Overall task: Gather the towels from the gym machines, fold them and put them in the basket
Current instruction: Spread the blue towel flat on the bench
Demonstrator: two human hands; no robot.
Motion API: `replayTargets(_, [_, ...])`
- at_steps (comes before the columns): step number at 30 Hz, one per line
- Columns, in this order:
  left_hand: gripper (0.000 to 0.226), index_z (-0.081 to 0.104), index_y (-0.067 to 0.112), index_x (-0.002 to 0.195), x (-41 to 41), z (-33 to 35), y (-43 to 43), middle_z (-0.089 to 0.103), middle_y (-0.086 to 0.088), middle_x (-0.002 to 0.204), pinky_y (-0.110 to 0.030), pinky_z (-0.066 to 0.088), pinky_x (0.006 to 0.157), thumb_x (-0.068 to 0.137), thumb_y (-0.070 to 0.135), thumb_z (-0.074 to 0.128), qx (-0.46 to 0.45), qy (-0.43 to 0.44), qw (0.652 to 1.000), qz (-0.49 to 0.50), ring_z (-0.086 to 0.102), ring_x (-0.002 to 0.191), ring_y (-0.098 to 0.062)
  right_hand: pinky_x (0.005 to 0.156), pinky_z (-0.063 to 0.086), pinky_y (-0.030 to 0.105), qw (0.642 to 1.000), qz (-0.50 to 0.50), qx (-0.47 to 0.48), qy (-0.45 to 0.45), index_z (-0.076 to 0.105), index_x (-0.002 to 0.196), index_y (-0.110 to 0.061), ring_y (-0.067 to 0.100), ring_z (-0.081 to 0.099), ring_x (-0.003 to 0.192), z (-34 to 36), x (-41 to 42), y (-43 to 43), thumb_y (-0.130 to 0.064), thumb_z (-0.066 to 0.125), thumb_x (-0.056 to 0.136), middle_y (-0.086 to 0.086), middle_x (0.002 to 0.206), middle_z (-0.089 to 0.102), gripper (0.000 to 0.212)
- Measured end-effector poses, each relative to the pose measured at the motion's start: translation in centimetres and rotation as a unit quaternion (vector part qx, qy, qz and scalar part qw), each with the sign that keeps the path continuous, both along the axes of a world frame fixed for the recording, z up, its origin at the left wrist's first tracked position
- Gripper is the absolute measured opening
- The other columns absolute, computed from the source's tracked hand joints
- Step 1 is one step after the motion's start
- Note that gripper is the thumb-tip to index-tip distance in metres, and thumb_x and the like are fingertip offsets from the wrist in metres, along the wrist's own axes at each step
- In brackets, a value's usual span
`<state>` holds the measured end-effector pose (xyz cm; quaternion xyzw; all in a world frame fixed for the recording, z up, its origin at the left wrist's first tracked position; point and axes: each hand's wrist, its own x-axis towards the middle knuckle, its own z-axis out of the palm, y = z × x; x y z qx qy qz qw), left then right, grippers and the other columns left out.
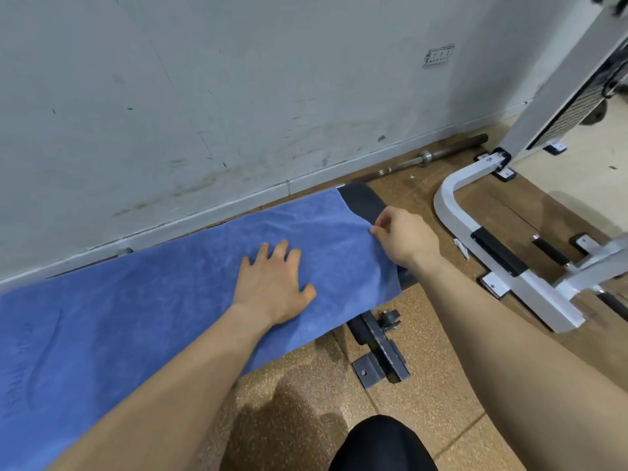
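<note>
Wall [204, 96]: grey-white, scuffed and stained, white skirting at the base, a socket plate [439, 55] high on the right. Floor [424, 402]: brown speckled rubber, paler tile far right.

Towel [153, 300]: blue terry, spread flat lengthwise over the worktop [363, 202], mostly smooth with light wrinkles near the right end. Faint stitched or pressed lettering and a curved line at the left end, not readable. Near long edge hangs a little over the worktop's side. Right short edge runs diagonally, leaving the black padded end of the worktop bare.

White machine frame [475, 232] on the floor to the right, curved tube with black grip pads; white upright column with a weight stack behind it at top right. Dark steel foot [380, 362] of the worktop under the towel's right end, bolted plate on the floor. Barbell [438, 154] lies along the skirting behind the worktop.

Left hand [275, 287]: open, palm down, fingers spread, pressing flat on the towel near its right end. Right hand [404, 236]: thumb and forefinger pinched on the towel's right edge near the far corner, other fingers curled.

Dark-clothed knee [380, 443] at bottom centre.
</note>
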<state>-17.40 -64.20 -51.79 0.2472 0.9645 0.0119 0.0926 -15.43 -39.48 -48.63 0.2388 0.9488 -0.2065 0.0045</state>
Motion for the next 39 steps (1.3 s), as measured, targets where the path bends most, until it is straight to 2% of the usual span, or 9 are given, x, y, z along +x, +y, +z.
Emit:
replayTargets(3, [0.05, 0.058, 0.018, 0.121, -2.1, 2.1, 2.8, 0.059, -0.004, 0.119, -0.042, 0.044, 0.082, 0.088, 0.049, 0.036, 0.074, 0.099, 0.992, -0.023, 0.058, 0.105, -0.031, 0.082, 0.053, 0.044, 0.999, 0.022, 0.038, 0.031, 0.058, 0.115, -0.025, 0.027, 0.059, 0.103, -0.9, 0.8, 0.0, -0.04, 0.052, 0.097, 0.002, 0.114, 0.062, 0.024])
replayTargets(8, [0.05, 0.037, 0.02, 0.148, -7.9, 1.1, 9.1, 0.036, -0.003, 0.156, -0.046, 0.034, 0.112, 0.102, 0.039, 0.034, 0.065, -0.008, 0.996, -0.067, 0.036, 0.141, -0.027, 0.093, 0.049, 0.045, 0.982, 0.109, 0.094, 0.124, 0.058, 0.132, -0.014, 0.031, 0.055, 0.117, -3.3, 3.7, -2.5, -0.035, 0.042, 0.093, 0.007, 0.133, 0.057, 0.047])
replayTargets(10, [0.059, 0.021, 0.02, 0.156, -9.5, -0.2, 10.5, 0.015, -0.002, 0.165, -0.05, 0.019, 0.12, 0.104, 0.046, 0.028, 0.034, -0.046, 0.996, -0.068, 0.016, 0.151, -0.023, 0.107, 0.042, 0.046, 0.98, 0.144, 0.101, 0.093, 0.05, 0.143, -0.014, 0.028, 0.047, 0.134, -4.3, 4.5, -3.3, -0.041, 0.036, 0.096, 0.006, 0.148, 0.049, 0.056])
replayTargets(12, [0.065, 0.008, 0.021, 0.159, -10.6, -1.4, 11.2, -0.001, 0.001, 0.167, -0.051, 0.007, 0.122, 0.103, 0.05, 0.024, 0.021, -0.065, 0.996, -0.06, 0.001, 0.153, -0.02, 0.123, 0.017, 0.043, 0.981, 0.172, 0.083, 0.023, 0.025, 0.158, -0.019, 0.019, 0.017, 0.153, -5.0, 4.9, -3.5, -0.05, 0.026, 0.103, 0.001, 0.166, 0.019, 0.063])
replayTargets(14, [0.067, 0.004, 0.022, 0.159, -11.3, -2.1, 11.5, -0.005, 0.002, 0.167, -0.051, 0.004, 0.122, 0.102, 0.053, 0.023, 0.025, -0.054, 0.997, -0.057, -0.002, 0.153, -0.02, 0.124, -0.006, 0.041, 0.979, 0.188, 0.073, -0.037, 0.002, 0.16, -0.023, 0.01, -0.011, 0.153, -5.6, 4.7, -3.2, -0.056, 0.017, 0.103, -0.005, 0.167, -0.008, 0.068])
replayTargets(19, [0.067, 0.0, 0.022, 0.159, -11.4, -3.2, 11.2, -0.004, 0.003, 0.167, -0.049, 0.0, 0.123, 0.102, 0.055, 0.017, 0.054, -0.016, 0.997, -0.06, -0.004, 0.153, -0.018, 0.122, -0.014, 0.047, 0.973, 0.193, 0.097, -0.087, -0.01, 0.159, -0.022, 0.008, -0.023, 0.149, -5.5, 3.8, -2.7, -0.063, 0.01, 0.1, -0.006, 0.164, -0.021, 0.074])
replayTargets(26, [0.063, 0.017, 0.017, 0.158, -6.1, -0.8, 3.5, 0.013, 0.002, 0.166, -0.043, 0.005, 0.124, 0.104, 0.042, 0.039, 0.251, -0.017, 0.967, -0.035, 0.007, 0.153, -0.015, 0.124, -0.006, 0.043, 0.973, 0.224, 0.042, -0.028, 0.004, 0.16, -0.015, 0.015, -0.004, 0.154, -2.3, 4.6, -9.4, -0.05, 0.024, 0.104, 0.0, 0.168, -0.001, 0.069])
replayTargets(32, [0.062, 0.026, 0.015, 0.155, 0.5, 0.9, -13.7, 0.022, -0.002, 0.163, -0.043, 0.017, 0.123, 0.102, 0.041, 0.044, 0.207, 0.003, 0.971, 0.12, 0.018, 0.151, -0.019, 0.122, 0.019, 0.042, 0.953, 0.301, 0.009, 0.006, 0.029, 0.155, -0.012, 0.022, 0.026, 0.149, -1.5, 6.0, -20.6, -0.053, 0.018, 0.093, 0.006, 0.162, 0.029, 0.076])
replayTargets(39, [0.058, 0.037, 0.012, 0.15, 7.2, 1.5, -30.5, 0.031, -0.007, 0.16, -0.043, 0.032, 0.115, 0.099, 0.037, 0.049, 0.129, -0.006, 0.942, 0.311, 0.032, 0.144, -0.03, 0.107, 0.035, 0.041, 0.923, 0.385, 0.012, -0.002, 0.047, 0.139, -0.016, 0.03, 0.044, 0.126, -1.5, 8.8, -33.2, -0.04, 0.043, 0.099, 0.003, 0.145, 0.043, 0.047])
